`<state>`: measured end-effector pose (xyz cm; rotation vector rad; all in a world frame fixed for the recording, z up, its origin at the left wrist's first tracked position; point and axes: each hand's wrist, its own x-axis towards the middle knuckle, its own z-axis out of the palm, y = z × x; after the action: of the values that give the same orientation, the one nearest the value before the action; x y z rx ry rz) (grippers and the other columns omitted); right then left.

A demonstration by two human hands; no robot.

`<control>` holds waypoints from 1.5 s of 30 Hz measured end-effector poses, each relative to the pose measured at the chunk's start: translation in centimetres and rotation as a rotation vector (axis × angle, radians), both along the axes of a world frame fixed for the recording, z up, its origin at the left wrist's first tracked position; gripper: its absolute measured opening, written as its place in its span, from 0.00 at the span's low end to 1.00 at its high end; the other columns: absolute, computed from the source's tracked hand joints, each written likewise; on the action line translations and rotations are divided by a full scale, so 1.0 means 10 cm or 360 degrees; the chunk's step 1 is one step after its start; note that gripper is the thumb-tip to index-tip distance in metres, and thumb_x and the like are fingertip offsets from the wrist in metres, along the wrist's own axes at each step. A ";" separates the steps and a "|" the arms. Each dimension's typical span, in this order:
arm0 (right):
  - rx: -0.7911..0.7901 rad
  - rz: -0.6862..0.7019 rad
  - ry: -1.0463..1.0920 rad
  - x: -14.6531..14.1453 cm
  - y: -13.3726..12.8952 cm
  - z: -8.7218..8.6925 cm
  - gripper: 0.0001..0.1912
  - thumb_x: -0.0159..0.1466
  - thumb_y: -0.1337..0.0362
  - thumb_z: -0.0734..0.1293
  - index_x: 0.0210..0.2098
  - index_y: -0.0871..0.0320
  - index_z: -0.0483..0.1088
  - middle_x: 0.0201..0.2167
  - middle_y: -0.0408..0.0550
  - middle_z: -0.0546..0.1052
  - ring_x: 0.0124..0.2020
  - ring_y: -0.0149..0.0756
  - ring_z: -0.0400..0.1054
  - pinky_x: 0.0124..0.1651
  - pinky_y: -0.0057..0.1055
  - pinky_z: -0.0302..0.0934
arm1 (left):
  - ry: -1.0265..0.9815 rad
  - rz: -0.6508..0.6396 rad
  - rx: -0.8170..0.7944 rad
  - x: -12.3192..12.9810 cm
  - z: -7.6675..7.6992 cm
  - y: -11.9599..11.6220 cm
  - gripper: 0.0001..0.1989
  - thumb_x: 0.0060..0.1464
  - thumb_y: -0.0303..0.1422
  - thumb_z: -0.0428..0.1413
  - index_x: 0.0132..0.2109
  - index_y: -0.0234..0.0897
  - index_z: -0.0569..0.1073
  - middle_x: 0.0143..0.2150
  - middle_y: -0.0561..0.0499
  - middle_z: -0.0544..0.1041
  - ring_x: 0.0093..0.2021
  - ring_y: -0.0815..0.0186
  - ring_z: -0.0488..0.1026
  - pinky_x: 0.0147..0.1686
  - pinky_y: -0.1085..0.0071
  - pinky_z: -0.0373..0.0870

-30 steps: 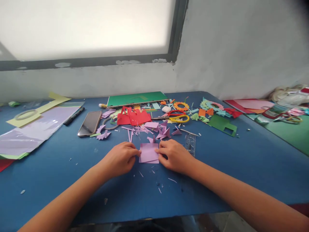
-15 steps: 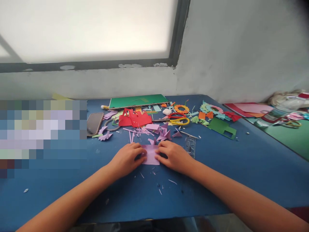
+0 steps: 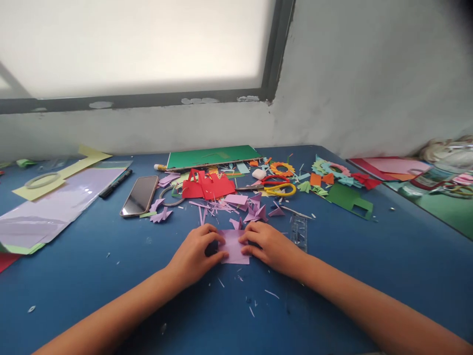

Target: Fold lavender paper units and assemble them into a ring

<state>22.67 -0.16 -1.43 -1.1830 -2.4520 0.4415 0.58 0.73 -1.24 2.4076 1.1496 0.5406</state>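
A small rectangle of purple paper (image 3: 234,247) lies on the blue table between my two hands. My left hand (image 3: 197,249) holds its left edge, with thumb and forefinger bent onto the sheet. On the opposite edge, my right hand (image 3: 268,245) grips with curled fingertips. Just beyond the sheet are folded purple paper pieces (image 3: 255,212) and thin purple offcuts. A clear plastic stencil ruler (image 3: 299,231) is beside my right wrist.
Farther back are scissors (image 3: 279,188), red cut paper (image 3: 209,185), a green board (image 3: 212,156) and a white eraser (image 3: 259,174). A phone (image 3: 139,196), a black pen (image 3: 116,184) and packaged purple sheets (image 3: 62,202) lie left. At right sits dark green card (image 3: 349,199).
The view has shifted slightly, so the hands and paper appear a little lower. Both hands keep their hold, with the left thumb and forefinger slightly farther apart. The left side, previously pixelated, now shows clearly.
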 end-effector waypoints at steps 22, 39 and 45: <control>-0.0083 -0.0018 0.0211 -0.13 -0.04 -0.02 0.05 0.60 0.70 0.66 0.37 0.59 0.69 0.34 0.45 0.75 0.36 0.34 0.67 0.39 0.31 0.56 | -0.0039 -0.0017 -0.0131 0.07 0.05 0.00 0.05 0.56 0.31 0.53 0.33 0.37 0.71 0.28 0.55 0.73 0.30 0.68 0.68 0.40 0.65 0.59; 0.0150 0.0028 0.0439 -0.21 -0.18 0.06 0.04 0.59 0.70 0.63 0.27 0.59 0.68 0.26 0.44 0.73 0.29 0.32 0.64 0.35 0.29 0.54 | -0.0345 -0.0201 0.0149 0.11 0.11 -0.12 0.04 0.52 0.26 0.53 0.30 0.36 0.70 0.24 0.56 0.70 0.25 0.72 0.66 0.40 0.69 0.61; 0.0340 0.0028 0.0596 -0.21 -0.25 0.11 0.06 0.58 0.72 0.62 0.26 0.60 0.67 0.23 0.45 0.72 0.26 0.31 0.63 0.33 0.28 0.56 | -0.0381 -0.0147 0.0294 0.10 0.14 -0.13 0.04 0.49 0.23 0.54 0.28 0.35 0.70 0.23 0.57 0.70 0.25 0.73 0.67 0.41 0.69 0.61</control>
<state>20.55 -2.61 -0.30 -0.9000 -2.1269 0.3580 1.62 -0.53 0.13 2.4512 0.9175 0.9116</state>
